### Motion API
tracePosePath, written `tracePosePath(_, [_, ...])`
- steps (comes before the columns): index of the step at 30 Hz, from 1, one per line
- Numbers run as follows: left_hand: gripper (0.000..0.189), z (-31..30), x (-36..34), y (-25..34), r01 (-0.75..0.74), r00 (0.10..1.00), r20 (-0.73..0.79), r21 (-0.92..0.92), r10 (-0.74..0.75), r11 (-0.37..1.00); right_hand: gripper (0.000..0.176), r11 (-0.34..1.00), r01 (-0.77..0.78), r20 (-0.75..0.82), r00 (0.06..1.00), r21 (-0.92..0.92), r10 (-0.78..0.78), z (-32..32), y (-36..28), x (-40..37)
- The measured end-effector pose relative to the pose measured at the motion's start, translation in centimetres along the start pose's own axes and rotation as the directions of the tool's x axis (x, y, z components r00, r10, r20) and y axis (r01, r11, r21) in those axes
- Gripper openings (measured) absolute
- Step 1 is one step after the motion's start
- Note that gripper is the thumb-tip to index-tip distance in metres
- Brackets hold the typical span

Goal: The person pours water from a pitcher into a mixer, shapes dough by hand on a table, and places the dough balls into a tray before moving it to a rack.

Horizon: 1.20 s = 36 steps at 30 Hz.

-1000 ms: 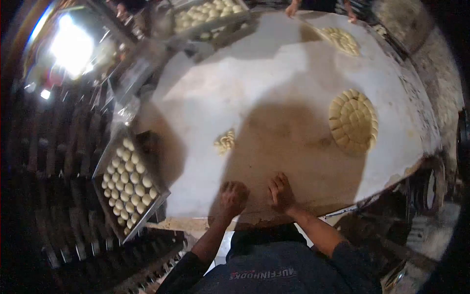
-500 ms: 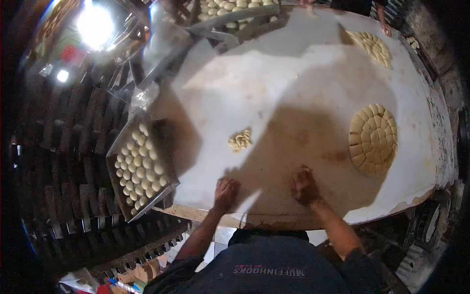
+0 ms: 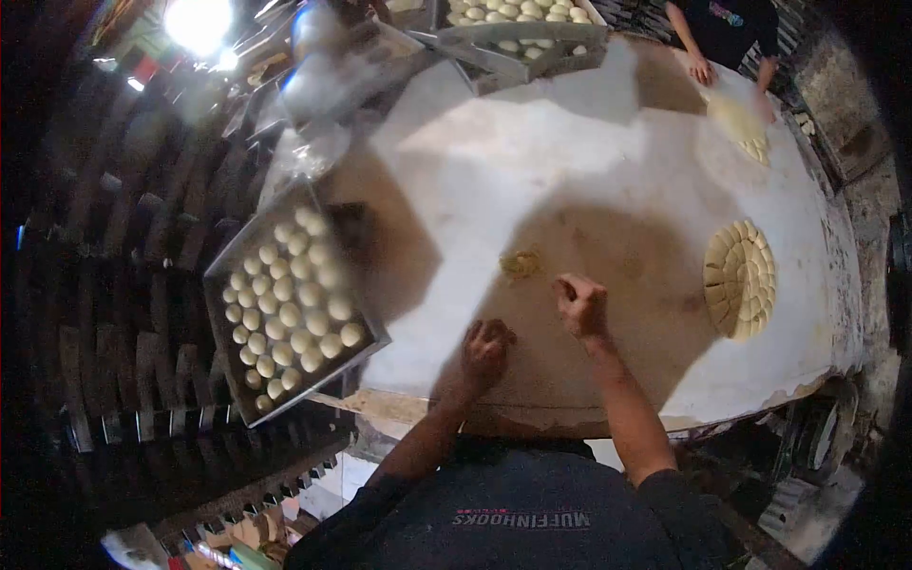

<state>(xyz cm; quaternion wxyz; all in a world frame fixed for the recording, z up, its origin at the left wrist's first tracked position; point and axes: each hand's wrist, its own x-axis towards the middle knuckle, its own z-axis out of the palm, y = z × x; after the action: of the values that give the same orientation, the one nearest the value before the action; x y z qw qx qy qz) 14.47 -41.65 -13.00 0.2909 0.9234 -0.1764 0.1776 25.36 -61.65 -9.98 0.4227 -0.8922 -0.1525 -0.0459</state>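
Note:
Over the near part of the floured table [image 3: 589, 380], my left hand [image 3: 486, 353] has its fingers curled inward; what lies under or in them, if anything, is hidden. My right hand [image 3: 581, 306] is closed like a fist, farther out and to the right, and I cannot make out anything in it. Just beyond my hands lies a small pile of dough pieces [image 3: 521, 265], in shadow. To the right rests a flat round of dough [image 3: 739, 280] cut into many segments.
A metal tray of dough balls [image 3: 285, 309] stands at the table's left edge. More trays of dough balls [image 3: 522, 43] sit at the far edge. Across the table, a co-worker's hands [image 3: 701, 71] are near another cut dough round [image 3: 741, 128]. A bright lamp [image 3: 198, 24] shines upper left.
My right hand has moved forward, close to the small dough pile, and closed more. My left hand has moved slightly right. The view has shifted, showing more of the co-worker.

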Motion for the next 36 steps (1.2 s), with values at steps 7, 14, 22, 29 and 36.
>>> tracePosePath(7, [0.018,-5.8,1.5,-2.9,0.210,0.978,0.090,-0.376,-0.190,0.902,0.015,0.939,-0.071,-0.033,0.997,-0.336,0.063,7.8,-4.0,4.5])
tracePosePath(14, [0.035,-10.4,6.6,0.1,0.341,0.907,0.118,-0.770,-0.405,0.539,0.015,0.973,0.179,-0.197,0.959,-0.146,-0.206,2.6,-13.4,2.1])
tracePosePath(22, [0.034,-7.1,8.2,3.2,0.451,0.892,0.403,-0.762,-0.205,0.465,0.022,0.881,-0.130,-0.048,0.984,0.456,0.170,-3.5,-14.9,-1.2])
tracePosePath(29, [0.016,-4.3,9.1,7.8,0.254,0.961,0.221,-0.479,-0.164,0.840,0.021,0.868,-0.067,-0.169,0.971,0.493,0.171,-4.8,-7.4,-4.7])
tracePosePath(36, [0.023,-1.1,8.6,10.4,0.240,0.943,0.321,-0.482,-0.085,0.843,0.014,0.970,0.163,-0.258,0.944,-0.181,-0.206,-7.7,1.1,-7.3])
